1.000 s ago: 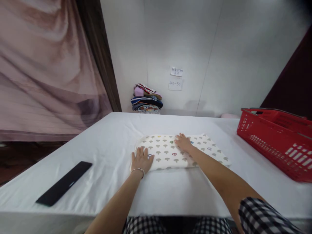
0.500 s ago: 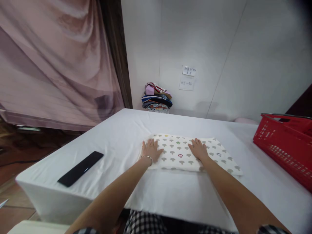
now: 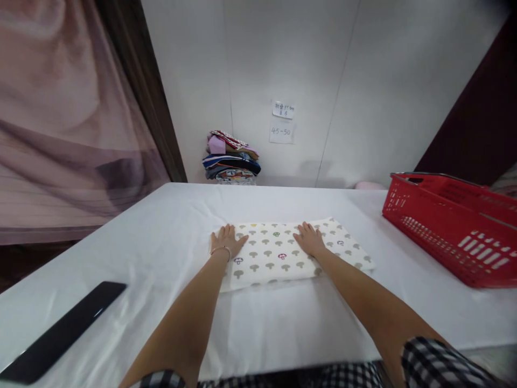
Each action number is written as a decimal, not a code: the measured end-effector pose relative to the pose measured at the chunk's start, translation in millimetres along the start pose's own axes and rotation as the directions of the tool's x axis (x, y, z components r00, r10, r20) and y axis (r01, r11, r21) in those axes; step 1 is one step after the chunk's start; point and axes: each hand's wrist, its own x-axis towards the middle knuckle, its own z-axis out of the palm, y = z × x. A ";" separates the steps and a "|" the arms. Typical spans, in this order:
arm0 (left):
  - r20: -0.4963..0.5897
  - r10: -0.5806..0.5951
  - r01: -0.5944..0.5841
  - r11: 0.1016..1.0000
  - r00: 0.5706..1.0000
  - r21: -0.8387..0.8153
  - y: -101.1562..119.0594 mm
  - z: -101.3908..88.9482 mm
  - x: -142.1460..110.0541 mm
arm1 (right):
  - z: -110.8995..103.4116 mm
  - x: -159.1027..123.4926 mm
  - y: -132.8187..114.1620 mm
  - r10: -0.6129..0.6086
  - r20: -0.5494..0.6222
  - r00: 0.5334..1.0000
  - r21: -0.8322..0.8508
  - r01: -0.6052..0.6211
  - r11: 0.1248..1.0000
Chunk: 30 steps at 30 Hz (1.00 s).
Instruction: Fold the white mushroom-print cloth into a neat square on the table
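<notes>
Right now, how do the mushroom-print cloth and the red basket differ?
The mushroom-print cloth is white and patterned; the red basket is perforated. The cloth lies flat; the basket stands with raised walls. The left hand and right hand rest on the cloth; neither touches the basket. Both are on the table.

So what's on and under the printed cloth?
On the printed cloth: the left hand at its left end, the right hand nearer its middle. White tablecloth shows around it; anything directly underneath is covered.
</notes>
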 end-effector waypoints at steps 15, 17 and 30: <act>-0.023 -0.014 0.014 1.000 1.000 -0.001 -1.3 1.8 3.7 | -23.9 14.8 -6.7 -0.106 0.077 0.991 0.046 0.102 0.994; -0.025 -0.022 0.022 1.000 0.999 0.000 -1.1 2.8 4.6 | -21.4 13.2 10.0 -0.080 0.044 0.996 0.010 0.080 0.997; -0.030 -0.021 0.020 1.000 0.999 -0.009 -1.3 2.3 5.6 | -26.1 19.9 64.9 0.057 0.041 0.997 -0.057 -0.055 0.997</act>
